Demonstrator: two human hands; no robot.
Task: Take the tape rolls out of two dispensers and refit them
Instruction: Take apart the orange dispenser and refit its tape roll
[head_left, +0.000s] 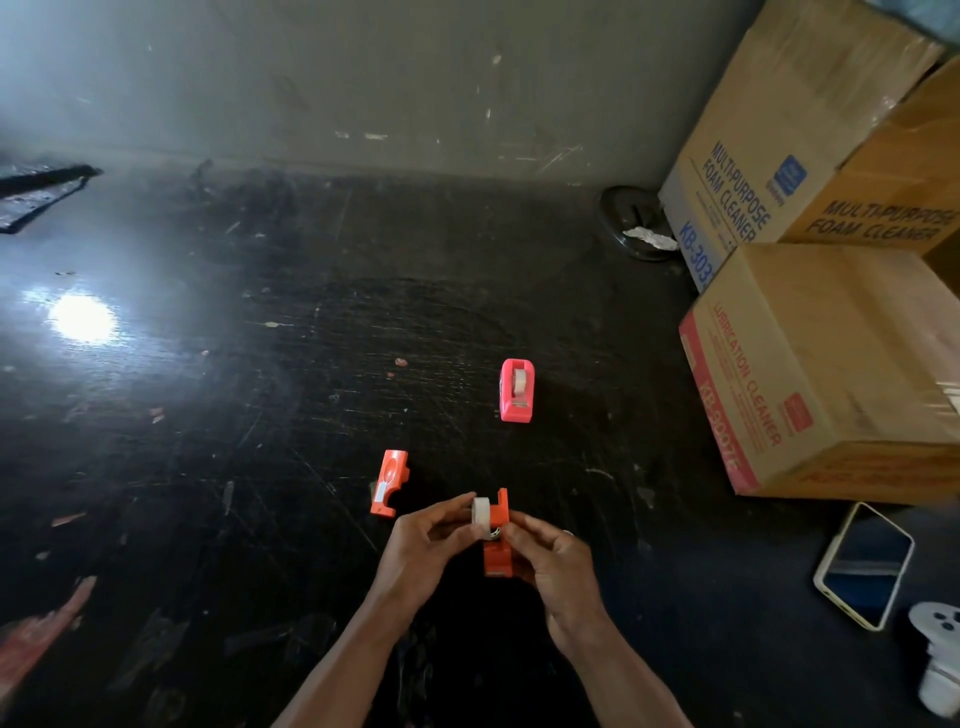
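A pink dispenser (516, 391) stands upright on the dark table with a tape roll seated in it. One orange dispenser half (389, 483) lies flat to the left of my hands. The other orange half (497, 540) is held by my right hand (558, 566). My left hand (423, 545) pinches a white tape roll (481, 512) that sits against the top of that held half. Both hands are close together near the table's front.
Cardboard boxes (810, 364) are stacked along the right side. A phone (865, 564) lies face up at the lower right, beside a white plastic object (940, 654). A dark round dish (636, 223) sits by the boxes at the back. A bright glare spot is at the left.
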